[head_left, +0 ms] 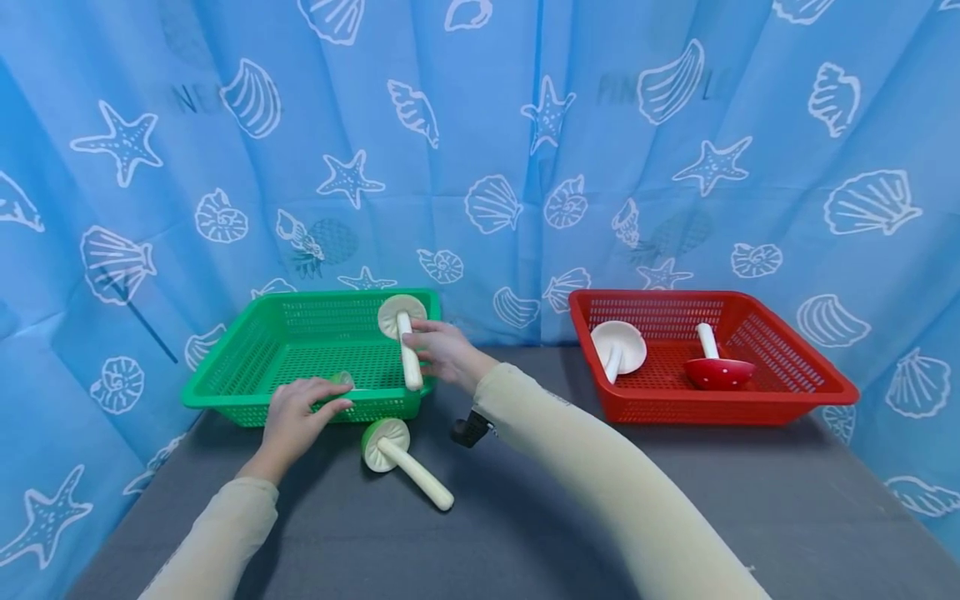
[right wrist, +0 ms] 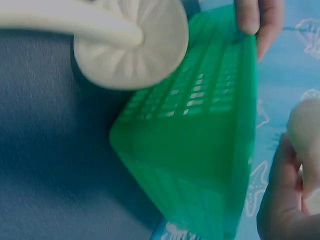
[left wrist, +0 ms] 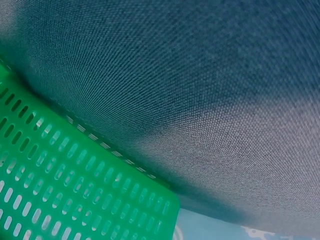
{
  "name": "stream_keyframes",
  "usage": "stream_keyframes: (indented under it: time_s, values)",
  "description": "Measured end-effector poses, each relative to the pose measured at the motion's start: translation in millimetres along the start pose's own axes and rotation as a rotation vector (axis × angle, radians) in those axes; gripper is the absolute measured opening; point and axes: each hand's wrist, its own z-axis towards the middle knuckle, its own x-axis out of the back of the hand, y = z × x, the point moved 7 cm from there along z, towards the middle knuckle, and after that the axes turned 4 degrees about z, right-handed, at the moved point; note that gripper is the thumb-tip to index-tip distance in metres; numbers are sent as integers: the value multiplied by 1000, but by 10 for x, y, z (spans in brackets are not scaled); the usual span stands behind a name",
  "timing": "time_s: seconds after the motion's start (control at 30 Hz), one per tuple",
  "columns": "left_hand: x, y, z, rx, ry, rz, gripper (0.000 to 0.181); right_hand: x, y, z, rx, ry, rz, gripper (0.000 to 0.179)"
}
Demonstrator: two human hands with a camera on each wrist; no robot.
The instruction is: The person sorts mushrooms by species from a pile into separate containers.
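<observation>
My right hand point(head_left: 446, 354) pinches a toy mushroom point(head_left: 411, 354) by its pale stem, above the right end of the green basket point(head_left: 225, 398). The mushroom's ribbed cream underside faces me and its stem points down. In the right wrist view, this hand point(right wrist: 285, 200) shows at the lower right. My left hand point(head_left: 300, 412) grips the basket's front rim, thumb outside and fingers over the edge; the left wrist view does not show it. Beside those fingers, a partly hidden green-capped piece point(head_left: 343, 379) lies inside. Another green-capped mushroom point(head_left: 408, 462) lies on the table in front.
At the right stands a red basket point(head_left: 720, 408). Inside it are a mushroom point(head_left: 621, 346) with its pale underside showing and a red, white-dotted mushroom point(head_left: 720, 372), cap down. Dark grey cloth point(head_left: 525, 533) covers the table. A blue shell-print curtain point(head_left: 480, 150) hangs behind.
</observation>
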Motion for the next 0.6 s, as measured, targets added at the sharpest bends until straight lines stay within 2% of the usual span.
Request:
stream_keyframes:
  time_s: [0.1, 0.2, 0.33, 0.4, 0.5, 0.6]
  values:
    - [10, -9, -5, 9, -8, 6, 27, -40, -15, 81, 26, -3, -78, 50]
    - [7, -9, 3, 12, -12, 7, 27, -79, -28, 124, 34, -40, -187, 52]
    - [2, -16, 8, 16, -14, 8, 28, -155, -38, 102, 71, -88, -363, 53]
    - [-1, -19, 11, 20, -16, 9, 28, -173, -48, 65, 115, -84, -404, 51]
    - [-5, -18, 17, 29, -22, 9, 27, -132, -66, -8, 177, -50, -374, 47]
    - [-1, -20, 18, 28, -19, 9, 26, -31, -58, -60, 215, -35, -242, 43]
